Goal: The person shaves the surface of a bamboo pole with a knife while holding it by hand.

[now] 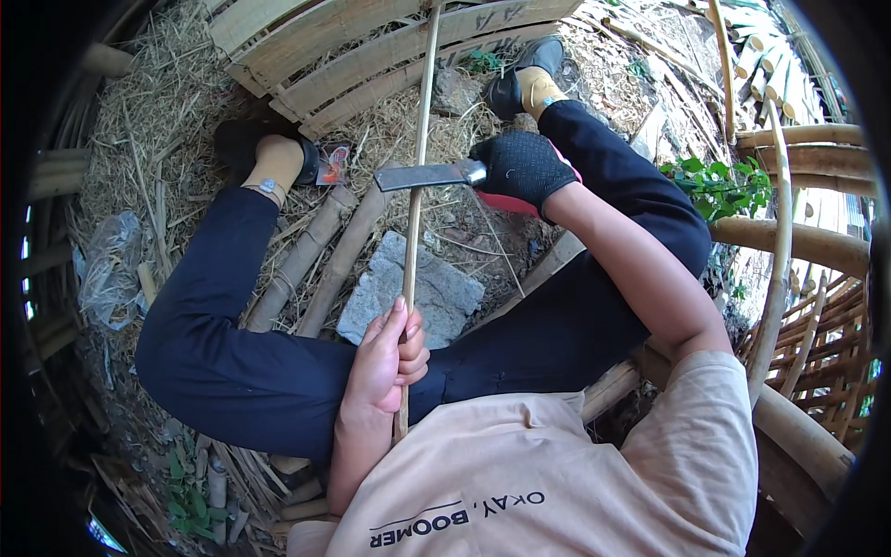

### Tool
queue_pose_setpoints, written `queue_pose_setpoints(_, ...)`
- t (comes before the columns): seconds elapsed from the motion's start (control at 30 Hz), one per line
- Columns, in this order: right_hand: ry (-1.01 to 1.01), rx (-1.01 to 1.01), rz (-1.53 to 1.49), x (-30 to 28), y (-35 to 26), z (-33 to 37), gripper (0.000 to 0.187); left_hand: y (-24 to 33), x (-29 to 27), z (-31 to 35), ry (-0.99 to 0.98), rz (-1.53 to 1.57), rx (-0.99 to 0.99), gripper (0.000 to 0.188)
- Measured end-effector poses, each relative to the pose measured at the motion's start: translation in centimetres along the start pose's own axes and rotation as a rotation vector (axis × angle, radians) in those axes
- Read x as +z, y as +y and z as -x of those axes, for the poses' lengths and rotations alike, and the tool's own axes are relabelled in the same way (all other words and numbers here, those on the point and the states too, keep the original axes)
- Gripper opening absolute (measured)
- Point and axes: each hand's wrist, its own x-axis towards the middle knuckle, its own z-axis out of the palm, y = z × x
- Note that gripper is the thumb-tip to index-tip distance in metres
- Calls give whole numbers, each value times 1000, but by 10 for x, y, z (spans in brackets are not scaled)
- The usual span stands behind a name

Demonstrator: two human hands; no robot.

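My left hand [386, 357], bare, is closed around the lower part of a long thin bamboo strip [422, 130]. The strip runs from my lap up past the top edge of the view. In a dark glove, my right hand [527, 173] grips a knife [422, 176] with a broad, blunt-ended blade. Its blade lies across the strip, well above my left hand, and appears to touch it. The glove hides most of the knife's handle. Beneath the strip a grey stone block [408, 290] rests on the ground between my legs.
A slatted wooden crate [371, 70] stands ahead. Bamboo poles [339, 265] lie left of the stone, near a crumpled clear plastic bag [111, 269]. Straw [148, 139] covers the ground. On the right are a bamboo frame [798, 243], a leafy plant [719, 188] and stacked cut bamboo [775, 70].
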Motion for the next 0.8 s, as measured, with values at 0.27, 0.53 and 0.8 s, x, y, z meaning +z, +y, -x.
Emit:
queue_pose_setpoints(0.27, 137, 104, 14, 12, 26, -14, 23, 0, 1, 2, -8, 2, 8, 38)
queue_pose_setpoints(0.53, 130, 176, 66, 1, 18, -12, 20, 1, 0, 2, -27, -1, 9, 37)
queue_pose_setpoints(0.8, 84, -50, 27, 1, 5, 1, 19, 2, 0, 4, 0, -12, 19, 38)
